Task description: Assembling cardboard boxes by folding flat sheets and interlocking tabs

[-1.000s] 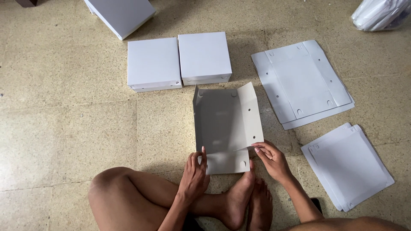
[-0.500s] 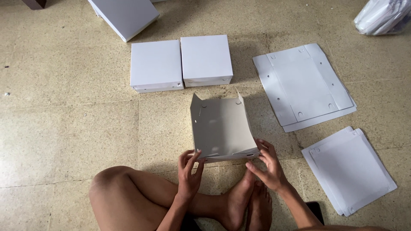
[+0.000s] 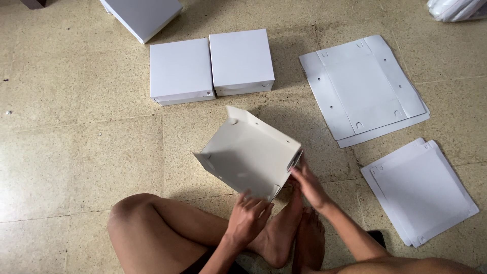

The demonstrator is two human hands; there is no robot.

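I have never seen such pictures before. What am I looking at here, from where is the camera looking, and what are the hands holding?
There is no machine, only a person sitting on a tiled floor. The camera sits on the person's head and looks down at bare legs and hands. The left hand and the right hand both grip a half-folded white box, raised and tilted. Ahead lie two finished white boxes side by side, and part of another box at the top edge. To the right lie two piles of flat white sheets: one further away and one closer.

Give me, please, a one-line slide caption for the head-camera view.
Seated on a tiled floor, both hands, left and right, fold a white cardboard sheet beside two finished boxes.
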